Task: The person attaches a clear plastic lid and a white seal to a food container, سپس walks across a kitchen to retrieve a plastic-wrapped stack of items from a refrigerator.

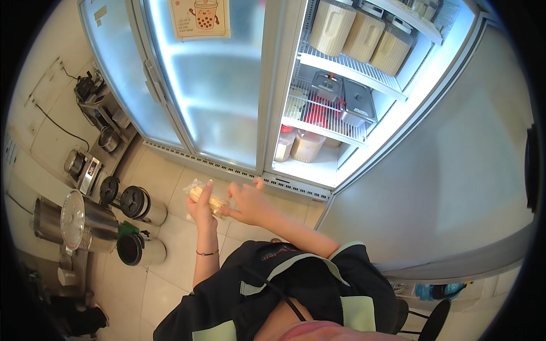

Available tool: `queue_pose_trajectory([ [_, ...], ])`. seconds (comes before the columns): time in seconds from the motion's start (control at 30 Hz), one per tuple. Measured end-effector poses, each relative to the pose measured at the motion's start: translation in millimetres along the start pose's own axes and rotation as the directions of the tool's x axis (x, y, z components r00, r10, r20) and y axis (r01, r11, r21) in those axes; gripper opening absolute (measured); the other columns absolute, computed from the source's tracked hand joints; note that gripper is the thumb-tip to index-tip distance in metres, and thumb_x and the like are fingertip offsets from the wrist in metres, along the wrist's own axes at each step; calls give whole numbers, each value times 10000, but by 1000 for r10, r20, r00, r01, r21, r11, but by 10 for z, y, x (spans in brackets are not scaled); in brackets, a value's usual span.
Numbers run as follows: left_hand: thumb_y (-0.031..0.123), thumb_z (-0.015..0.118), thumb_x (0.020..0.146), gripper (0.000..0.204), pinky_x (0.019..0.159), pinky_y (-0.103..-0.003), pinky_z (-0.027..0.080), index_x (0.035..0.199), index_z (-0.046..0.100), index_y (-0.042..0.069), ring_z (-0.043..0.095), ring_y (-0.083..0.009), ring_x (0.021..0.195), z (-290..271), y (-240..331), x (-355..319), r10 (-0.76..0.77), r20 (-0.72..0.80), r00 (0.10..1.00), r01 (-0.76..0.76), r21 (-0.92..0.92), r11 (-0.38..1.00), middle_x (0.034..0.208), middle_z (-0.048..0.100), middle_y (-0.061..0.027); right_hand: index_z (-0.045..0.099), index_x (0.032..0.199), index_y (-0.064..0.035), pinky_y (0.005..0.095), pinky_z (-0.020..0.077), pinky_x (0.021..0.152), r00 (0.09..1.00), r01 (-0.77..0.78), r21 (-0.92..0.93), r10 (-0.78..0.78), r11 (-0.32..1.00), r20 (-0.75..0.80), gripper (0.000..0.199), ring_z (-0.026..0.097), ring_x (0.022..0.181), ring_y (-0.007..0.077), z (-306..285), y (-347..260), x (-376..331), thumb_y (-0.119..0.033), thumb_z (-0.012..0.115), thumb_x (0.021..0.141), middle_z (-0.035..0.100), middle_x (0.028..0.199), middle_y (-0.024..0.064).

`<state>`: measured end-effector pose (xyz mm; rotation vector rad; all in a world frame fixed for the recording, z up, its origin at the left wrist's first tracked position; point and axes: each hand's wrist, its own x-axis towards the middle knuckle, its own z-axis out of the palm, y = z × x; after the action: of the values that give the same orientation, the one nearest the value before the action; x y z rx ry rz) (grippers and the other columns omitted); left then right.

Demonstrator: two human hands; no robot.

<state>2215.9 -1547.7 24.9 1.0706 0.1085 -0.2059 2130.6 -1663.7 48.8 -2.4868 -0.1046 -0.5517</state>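
Note:
A small clear plastic bag [209,197] with pale yellow, stick-like pieces in it is in front of my body. My left hand [200,211] is closed around the bag, its thumb lying along the side. From the right, my right hand [250,203] reaches to the bag's lower end. Its fingers are spread apart, and one fingertip appears to touch the plastic. What exactly the pieces are is too small to tell.
Ahead stands a fridge with an open right door [432,159]; its shelves hold lidded jugs [362,35], metal containers [357,101] and tubs [307,146]. Frosted doors [210,96] are closed. Left are black-lidded canisters [139,250], a large steel pot [99,224] and a scale [89,175].

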Motion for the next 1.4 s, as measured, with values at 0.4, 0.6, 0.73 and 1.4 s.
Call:
queue_pose_trajectory([
  [0.4, 175, 599, 829, 426, 722, -350, 529, 1192, 429, 29, 601, -244, 872, -438, -94, 117, -229, 281, 932, 306, -268, 913, 1036, 545, -107, 594, 761, -132, 516, 282, 771, 928, 342, -211, -364, 916, -77, 171, 543, 564, 217, 313, 62, 54, -266, 554, 860, 549, 572, 15],
  [0.6, 101, 570, 857, 481, 647, -302, 530, 1282, 366, 4, 608, -204, 814, -491, 107, -70, 42, 98, 994, -35, -77, 996, 1090, 543, -110, 562, 655, -126, 435, 276, 745, 909, 392, 17, -390, 920, 146, 188, 482, 522, 201, 149, -193, 125, -187, 578, 833, 509, 545, 24],
  [0.73, 74, 547, 858, 522, 672, -309, 535, 1325, 325, 4, 604, -198, 821, -681, 401, -172, 78, 153, 985, -38, -249, 968, 1203, 515, -140, 539, 642, -115, 378, 267, 753, 904, 322, 301, -386, 898, 185, 179, 419, 515, 192, 236, -386, 200, -117, 568, 819, 467, 538, 23],
  [1.4, 219, 509, 934, 259, 881, -288, 436, 1107, 477, 29, 539, -152, 1036, -1532, 1150, -450, 283, 222, 933, -312, 110, 944, 1182, 554, -133, 671, 1051, -181, 308, 222, 766, 854, 345, 528, -493, 776, 166, 293, 468, 691, 72, 881, -1159, 1014, -239, 704, 766, 502, 710, -59],
])
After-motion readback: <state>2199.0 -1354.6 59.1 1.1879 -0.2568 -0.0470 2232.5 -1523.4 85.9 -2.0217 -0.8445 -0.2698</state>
